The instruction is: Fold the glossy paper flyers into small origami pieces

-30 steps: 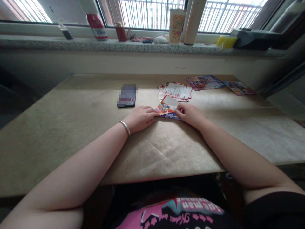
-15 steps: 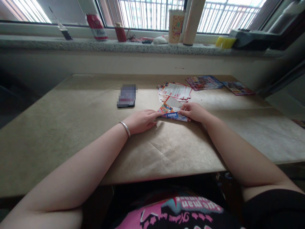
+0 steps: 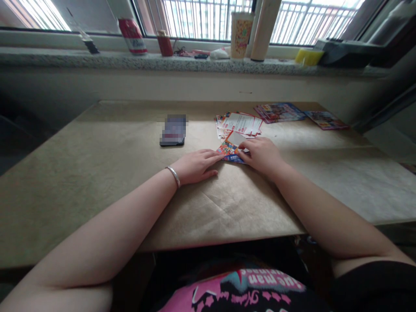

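A colourful printed leaflet (image 3: 228, 148) lies partly folded on the table, its blue strip turned over along the near side and a white panel showing at the far side. My left hand (image 3: 199, 166) rests flat on the table to the left, fingers stretched out, fingertips touching the leaflet's left corner. Over the leaflet's right part is my right hand (image 3: 262, 155), thumb and bent fingers closed on the paper and hiding that end. Just behind lies a loose pile of similar leaflets (image 3: 242, 123), a white printed side on top.
A dark phone (image 3: 173, 131), blurred out, lies left of the pile. Glossy printed sheets (image 3: 281, 112) are stacked at the back right, with another sheet (image 3: 326, 120) beside them. A can (image 3: 132, 37), a cup (image 3: 241, 37) and a yellow item (image 3: 308, 56) stand on the windowsill.
My right hand has moved slightly left over the leaflet and covers more of its right end. My left hand has stayed nearly in place at the left corner.
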Available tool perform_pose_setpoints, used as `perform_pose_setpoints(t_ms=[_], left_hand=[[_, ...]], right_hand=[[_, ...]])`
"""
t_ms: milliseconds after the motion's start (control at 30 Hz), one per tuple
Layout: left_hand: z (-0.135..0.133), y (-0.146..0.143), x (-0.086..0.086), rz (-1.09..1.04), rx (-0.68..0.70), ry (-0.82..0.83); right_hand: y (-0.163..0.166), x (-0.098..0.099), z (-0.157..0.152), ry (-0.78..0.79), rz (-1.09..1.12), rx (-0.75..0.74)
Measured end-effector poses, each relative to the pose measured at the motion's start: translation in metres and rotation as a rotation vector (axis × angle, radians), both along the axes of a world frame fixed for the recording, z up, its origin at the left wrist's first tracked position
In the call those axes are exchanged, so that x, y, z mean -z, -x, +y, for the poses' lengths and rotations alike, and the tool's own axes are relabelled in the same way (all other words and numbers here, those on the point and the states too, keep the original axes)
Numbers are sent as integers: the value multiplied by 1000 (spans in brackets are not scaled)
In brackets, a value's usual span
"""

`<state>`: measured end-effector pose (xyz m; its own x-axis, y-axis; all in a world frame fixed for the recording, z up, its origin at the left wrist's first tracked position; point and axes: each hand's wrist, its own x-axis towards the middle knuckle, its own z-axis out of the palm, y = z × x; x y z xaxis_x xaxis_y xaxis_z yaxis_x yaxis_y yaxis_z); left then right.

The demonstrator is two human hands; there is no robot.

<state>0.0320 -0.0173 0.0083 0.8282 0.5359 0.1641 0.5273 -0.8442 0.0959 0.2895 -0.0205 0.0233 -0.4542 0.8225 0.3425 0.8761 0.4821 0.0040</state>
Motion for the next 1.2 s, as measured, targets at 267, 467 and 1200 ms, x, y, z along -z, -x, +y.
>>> perform_pose_setpoints(t_ms=[267,467,1200], left_hand=[[-2,-4,0,48,-14,-31],[-3,-4,-2,2,-35,9],[-2,0,0,-4,-73,-84]], right_hand=[[25,9,0,84,19,46],[18,20,15,247,168,111],[10,23,27,315,224,119]])
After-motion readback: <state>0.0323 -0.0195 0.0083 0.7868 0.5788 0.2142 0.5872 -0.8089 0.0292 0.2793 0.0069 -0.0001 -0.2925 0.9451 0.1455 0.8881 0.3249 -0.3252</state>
